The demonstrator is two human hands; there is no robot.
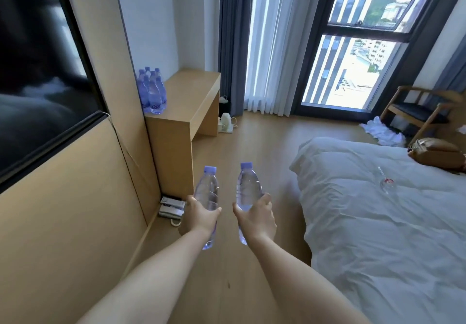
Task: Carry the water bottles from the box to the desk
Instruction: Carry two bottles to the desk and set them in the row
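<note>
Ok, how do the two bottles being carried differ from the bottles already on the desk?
The carried bottles are held, one per hand, above the floor; the desk bottles stand clustered on the desk. The carried pair tilts forward; the desk group stands upright. Both are clear with purple caps.

Both arms reach forward over the wood floor. The left hand grips 1 water bottle and the right hand grips another, caps pointing away. Far left, a cluster of bottles stands on the desk. A white bed lies right.
</note>
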